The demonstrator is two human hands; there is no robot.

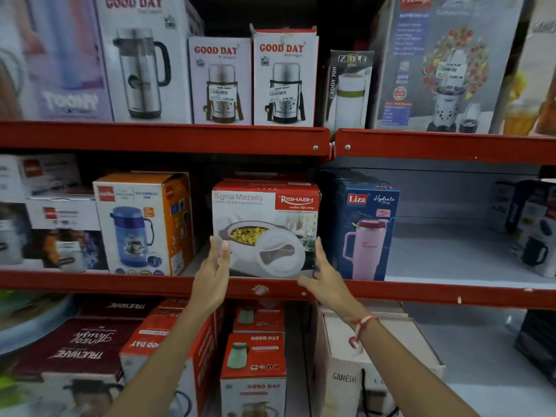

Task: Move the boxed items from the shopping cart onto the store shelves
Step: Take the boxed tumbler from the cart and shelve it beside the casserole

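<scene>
A red and white Rishabh casserole box (pixel 264 212) stands on the middle shelf (pixel 120 283), between an orange flask box (pixel 144 224) and a blue Liza tumbler box (pixel 365 227). My left hand (pixel 212 275) presses against the box's lower left side, fingers along the side and thumb on the front face. On the lower right edge my right hand (pixel 323 275) lies with its fingers pointing up along the corner. The box sits flat and upright between both hands. No shopping cart is in view.
The upper shelf (pixel 168 138) holds Good Day flask boxes (pixel 284 79) and a blender box (pixel 442 64). Bare grey shelf surface (pixel 451 254) lies right of the Liza box. Below are red Good Day boxes (pixel 254 362) and a white Ganesh box (pixel 361 365).
</scene>
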